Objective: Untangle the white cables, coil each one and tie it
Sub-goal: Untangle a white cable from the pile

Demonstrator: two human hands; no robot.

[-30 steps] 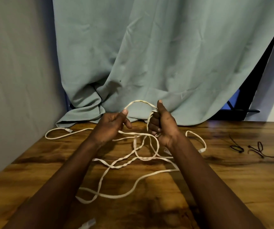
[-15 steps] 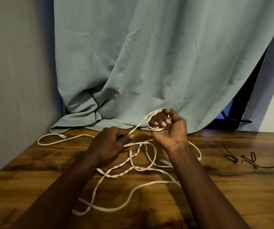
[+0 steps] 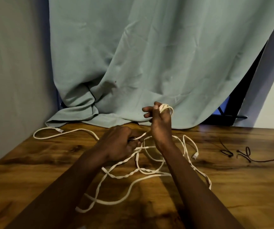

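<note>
Flat white cables [image 3: 133, 173] lie tangled on the wooden table [image 3: 232, 187], two strands twisted together near the middle. My right hand [image 3: 160, 123] is raised above the table's far edge with a small coil of white cable [image 3: 166, 107] looped round its fingers. My left hand [image 3: 119, 144] is lower, just above the table, and pinches the strand running up to that coil. One connector [image 3: 195, 156] lies right of my right wrist, another connector [image 3: 59, 130] at the far left.
Black twist ties [image 3: 243, 154] lie on the table at the right. A pale green curtain [image 3: 141, 63] hangs behind and rests on the table's far edge. A grey wall [image 3: 14, 71] bounds the left side.
My right hand rose and turned, with more loops of cable wound round its fingers. My left hand dropped lower and closer, still feeding the strand.
</note>
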